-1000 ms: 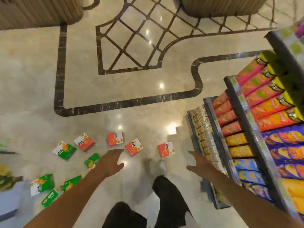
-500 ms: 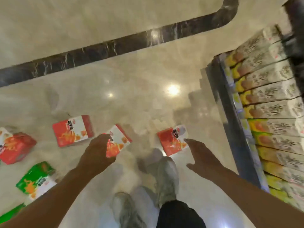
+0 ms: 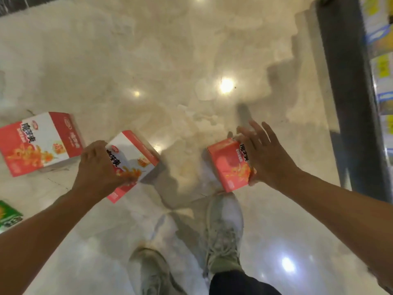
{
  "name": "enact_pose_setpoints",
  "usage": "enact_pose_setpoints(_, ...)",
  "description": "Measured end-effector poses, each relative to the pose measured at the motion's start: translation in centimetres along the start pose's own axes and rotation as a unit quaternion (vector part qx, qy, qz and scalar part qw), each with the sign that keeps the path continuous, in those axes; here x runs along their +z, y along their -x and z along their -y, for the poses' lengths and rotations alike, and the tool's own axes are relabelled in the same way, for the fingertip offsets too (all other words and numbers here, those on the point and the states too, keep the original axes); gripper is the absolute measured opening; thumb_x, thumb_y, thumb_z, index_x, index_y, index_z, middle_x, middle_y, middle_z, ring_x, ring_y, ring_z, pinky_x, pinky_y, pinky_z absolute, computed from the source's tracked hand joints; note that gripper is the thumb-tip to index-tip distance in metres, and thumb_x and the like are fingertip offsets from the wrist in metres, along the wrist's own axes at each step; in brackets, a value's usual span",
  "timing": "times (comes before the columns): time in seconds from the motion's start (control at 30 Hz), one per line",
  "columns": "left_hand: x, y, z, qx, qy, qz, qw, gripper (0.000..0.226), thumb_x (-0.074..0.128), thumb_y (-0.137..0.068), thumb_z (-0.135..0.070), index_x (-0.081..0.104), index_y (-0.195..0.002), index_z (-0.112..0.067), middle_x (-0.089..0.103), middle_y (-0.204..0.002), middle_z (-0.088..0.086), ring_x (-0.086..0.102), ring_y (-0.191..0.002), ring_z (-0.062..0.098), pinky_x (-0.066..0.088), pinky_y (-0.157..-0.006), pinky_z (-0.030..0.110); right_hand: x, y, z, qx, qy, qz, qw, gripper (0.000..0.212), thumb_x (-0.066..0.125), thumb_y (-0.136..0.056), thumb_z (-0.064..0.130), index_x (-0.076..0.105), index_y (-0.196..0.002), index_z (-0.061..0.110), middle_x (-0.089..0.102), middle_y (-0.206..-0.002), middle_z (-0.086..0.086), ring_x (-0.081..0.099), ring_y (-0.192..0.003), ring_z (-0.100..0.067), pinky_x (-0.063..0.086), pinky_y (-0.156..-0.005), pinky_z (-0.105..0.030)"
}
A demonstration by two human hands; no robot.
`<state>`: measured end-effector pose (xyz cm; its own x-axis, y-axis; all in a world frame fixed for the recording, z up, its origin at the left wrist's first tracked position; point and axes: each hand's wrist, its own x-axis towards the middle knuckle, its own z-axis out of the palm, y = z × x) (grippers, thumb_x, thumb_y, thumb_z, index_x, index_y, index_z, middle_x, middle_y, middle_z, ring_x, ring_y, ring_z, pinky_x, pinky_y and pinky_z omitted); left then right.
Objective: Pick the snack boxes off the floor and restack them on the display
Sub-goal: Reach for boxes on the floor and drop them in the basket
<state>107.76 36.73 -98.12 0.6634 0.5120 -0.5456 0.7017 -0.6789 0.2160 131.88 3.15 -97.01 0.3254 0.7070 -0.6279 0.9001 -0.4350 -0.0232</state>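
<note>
While the person bends over the glossy beige marble floor (image 3: 191,60), the left hand (image 3: 95,167) curls its fingers over the near edge of a red-and-white cardboard snack box (image 3: 136,158), gripping it; whether the box has left the floor cannot be told. Right hand (image 3: 265,158) lies against the right side of a second red snack box (image 3: 231,165), fingers spread wide and not wrapped round it, thumb at the lower edge, so contact only, no closed hold. This box looks tilted, just ahead of the right grey sneaker (image 3: 225,231). A third red-and-white snack box (image 3: 40,143) lies flat on the floor left of the left hand, untouched. A green snack box (image 3: 8,216) is cut off at the left border. Dark display shelf frame (image 3: 348,103) stands at right, blurred. Half a second ago both hands hovered short of the boxes; now both touch them, and the camera sits lower and closer.
</note>
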Motion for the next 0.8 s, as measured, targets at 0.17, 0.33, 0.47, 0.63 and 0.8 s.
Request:
enact_pose_setpoints(0.17, 0.6, 2.3, -1.0, 0.020, -0.020, -0.061, 0.998, 0.101, 0.100, -0.045, -0.037, 0.041, -0.117, 0.003, 0.048, -0.102, 0.021, 0.051, -0.096, 0.042, 0.043, -0.089, 0.054, -0.2, 3.1, 1.2, -0.005, -0.041, -0.077, 0.996, 0.118, 0.098, -0.040, 0.046, 0.040, -0.130, -0.003, 0.049, -0.145, -0.024, 0.036, -0.140, -0.052, 0.032, -0.109, -0.069)
enact_pose_setpoints(0.33, 0.7, 3.8, -1.8, 0.020, 0.034, -0.084, 0.996, 0.098, 0.102, -0.043, -0.028, 0.038, -0.113, -0.006, 0.050, -0.101, 0.017, 0.054, -0.090, 0.038, 0.049, -0.078, 0.051, -0.2, 3.7, 1.4, 0.022, -0.055, -0.094, 0.994, 0.107, 0.098, -0.045, 0.043, 0.049, -0.129, -0.002, 0.058, -0.128, -0.020, 0.054, -0.121, -0.045, 0.033, -0.111, -0.062)
enact_pose_setpoints(0.47, 1.3, 3.7, -1.3, 0.023, 0.007, -0.048, 0.999, 0.117, 0.102, -0.037, -0.030, 0.043, -0.131, 0.003, 0.048, -0.116, 0.025, 0.044, -0.106, 0.042, 0.035, -0.089, 0.049, -0.5, 3.7, 1.2, 0.035, -0.044, -0.079, 0.995, 0.099, 0.091, -0.049, 0.055, 0.055, -0.127, 0.005, 0.055, -0.114, -0.017, 0.052, -0.104, -0.038, 0.044, -0.098, -0.051)
enact_pose_setpoints(0.63, 0.3, 4.8, -1.1, 0.016, 0.039, -0.005, 0.999, 0.092, 0.100, -0.045, -0.026, 0.053, -0.116, 0.006, 0.045, -0.111, 0.025, 0.040, -0.106, 0.042, 0.035, -0.082, 0.045, -2.4, 4.6, 1.8, 0.073, -0.082, -0.010, 0.994, 0.085, 0.089, -0.057, 0.055, 0.049, -0.116, 0.007, 0.051, -0.111, -0.013, 0.050, -0.101, -0.031, 0.050, -0.064, -0.039)
enact_pose_setpoints(0.8, -2.6, 8.8, -2.3, -0.006, 0.076, -0.004, 0.997, 0.078, 0.095, -0.057, -0.030, 0.037, -0.106, -0.008, 0.052, -0.101, 0.013, 0.051, -0.094, 0.033, 0.037, -0.062, 0.038, -6.2, 7.5, 3.3, 0.177, -0.178, 0.056, 0.966, 0.077, 0.077, -0.074, 0.061, 0.032, -0.116, 0.014, 0.061, -0.109, -0.005, 0.067, -0.089, -0.028, 0.044, -0.068, -0.034)
